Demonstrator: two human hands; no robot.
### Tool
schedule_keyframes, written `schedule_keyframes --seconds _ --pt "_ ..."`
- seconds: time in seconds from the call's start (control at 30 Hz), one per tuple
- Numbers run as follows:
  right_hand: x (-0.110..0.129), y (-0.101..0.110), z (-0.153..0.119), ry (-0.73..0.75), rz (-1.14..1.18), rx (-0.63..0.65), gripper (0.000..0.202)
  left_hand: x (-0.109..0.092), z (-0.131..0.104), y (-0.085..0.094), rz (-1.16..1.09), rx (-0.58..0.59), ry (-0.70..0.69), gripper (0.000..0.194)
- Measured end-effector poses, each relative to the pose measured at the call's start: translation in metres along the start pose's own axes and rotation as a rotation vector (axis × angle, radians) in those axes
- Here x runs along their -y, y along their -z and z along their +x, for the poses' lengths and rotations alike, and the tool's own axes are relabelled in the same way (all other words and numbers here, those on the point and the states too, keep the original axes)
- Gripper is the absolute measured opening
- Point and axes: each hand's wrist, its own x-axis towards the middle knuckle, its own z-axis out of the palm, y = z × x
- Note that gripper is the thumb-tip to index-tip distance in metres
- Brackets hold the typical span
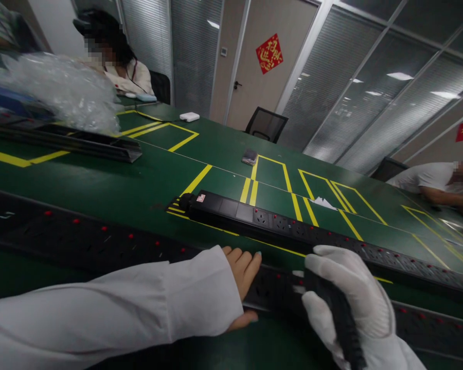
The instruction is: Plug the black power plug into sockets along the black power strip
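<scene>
A long black power strip [119, 246] with a row of red lights runs across the green table in front of me. My left hand [244, 275] is bare and grips this strip, fingers over its far edge and thumb at the near edge. In a white glove, my right hand [360, 295] is closed around a black power plug [326, 293] with a thick cord. The plug's metal prongs point left, over or close to the strip's sockets; contact cannot be made out. A second black power strip [231, 210] lies just beyond, roughly parallel.
Clear plastic wrap [61, 90] and a dark metal channel [111, 146] lie at the left. Yellow tape marks the green table [154, 174]. Farther back are a small white box [189, 117] and a dark small object [249, 156]. Co-workers sit at the far left and right.
</scene>
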Motion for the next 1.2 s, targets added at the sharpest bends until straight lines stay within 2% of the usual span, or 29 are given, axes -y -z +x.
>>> schedule_keyframes --seconds 0.1,0.17,0.37,0.5,0.53,0.57,0.63,0.77,0.83,0.9,0.97,1.03,1.1,1.13,1.2 --pt "-0.003 0.017 -0.002 -0.128 0.002 -0.037 0.025 -0.001 0.000 0.002 -0.031 -0.010 0.020 0.082" --pt "-0.006 0.021 -0.004 -0.135 -0.026 -0.035 0.024 -0.001 0.000 0.003 -0.046 -0.012 0.026 0.084" --pt "-0.013 0.018 -0.009 -0.017 -0.170 -0.011 0.025 0.000 0.001 0.002 -0.023 -0.007 0.008 0.089" --pt "-0.010 -0.004 -0.017 0.181 -0.210 0.157 0.017 0.000 0.001 0.001 -0.009 -0.001 0.017 0.085" --pt "-0.009 -0.010 -0.019 0.156 -0.235 0.176 0.021 0.000 0.001 0.001 -0.010 -0.003 0.012 0.085" --pt "-0.008 -0.015 -0.021 0.204 -0.240 0.225 0.022 0.000 0.001 0.001 -0.014 -0.007 0.007 0.086" --pt "-0.008 -0.022 -0.022 0.208 -0.240 0.258 0.022 0.000 0.000 0.002 -0.020 -0.018 0.001 0.089" --pt "-0.018 -0.013 -0.017 0.216 -0.252 0.323 0.024 -0.001 0.000 0.001 -0.006 -0.029 0.017 0.086" --pt "-0.024 0.000 -0.012 0.231 -0.285 0.289 0.027 -0.001 0.000 0.001 0.002 -0.036 0.022 0.083" --pt "-0.027 0.012 -0.008 0.221 -0.307 0.175 0.030 -0.002 0.000 0.001 0.001 -0.037 0.021 0.081" --pt "-0.026 0.017 -0.006 0.176 -0.303 0.123 0.028 -0.001 0.001 0.001 -0.006 -0.030 0.019 0.083" --pt "-0.023 0.012 -0.008 0.161 -0.274 0.183 0.029 -0.001 0.000 0.001 -0.017 -0.020 0.017 0.086" --pt "-0.019 0.000 -0.012 0.091 -0.198 0.341 0.020 -0.001 0.000 0.001 -0.028 -0.016 0.015 0.089" --pt "-0.018 -0.007 -0.015 0.022 -0.160 0.379 0.018 -0.001 0.000 0.001 -0.032 -0.017 0.013 0.090" --pt "-0.018 -0.018 -0.021 -0.018 -0.136 0.411 0.018 -0.002 -0.001 0.001 -0.033 -0.025 0.012 0.090"
